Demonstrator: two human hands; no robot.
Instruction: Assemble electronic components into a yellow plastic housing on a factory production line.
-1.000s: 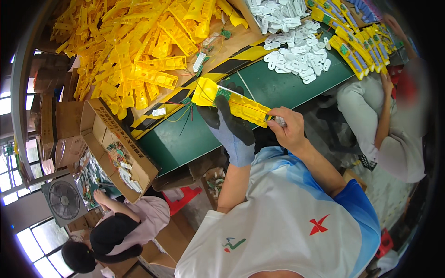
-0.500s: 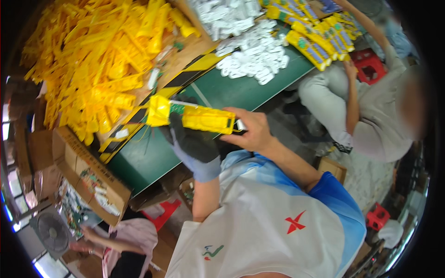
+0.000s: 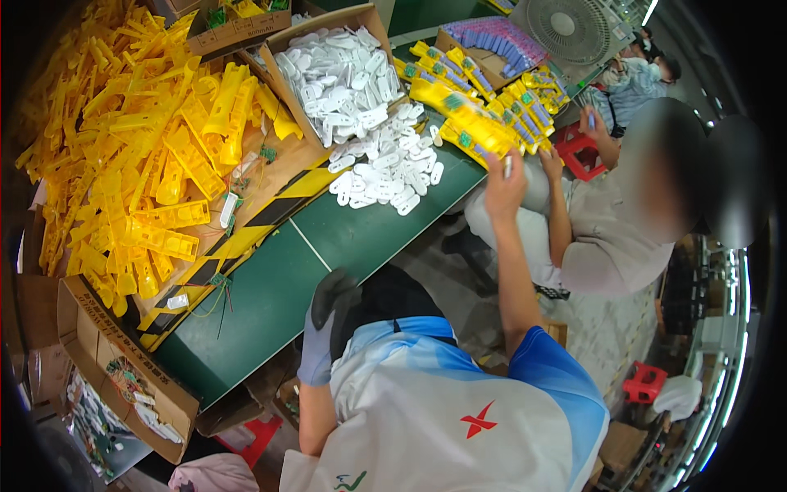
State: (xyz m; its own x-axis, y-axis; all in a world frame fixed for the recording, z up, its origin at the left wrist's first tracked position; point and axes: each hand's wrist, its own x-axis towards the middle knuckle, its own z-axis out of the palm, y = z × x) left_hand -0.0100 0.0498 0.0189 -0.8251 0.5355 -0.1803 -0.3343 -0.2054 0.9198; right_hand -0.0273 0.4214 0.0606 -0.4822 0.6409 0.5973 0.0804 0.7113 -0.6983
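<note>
1. At upper left, a large heap of yellow casings is being seen lying loose; no fitted parts are being made out on most, so much appears undone.
2. At lower left, wires and small boards are being held in an open cardboard box.
3. Near centre, the gloved left hand is being held beside the green table; nothing is being seen in its grasp, and whether its fingers are together cannot be told.
4. At upper centre, white oval pieces are being left unfitted.
5. Right of centre, the bare right hand is being held at the near end of a board-fitted casing; its fingers are apparently being clamped on a small white piece.
6. At upper right, casings with purple cells are being grouped, seemingly further along.
</note>
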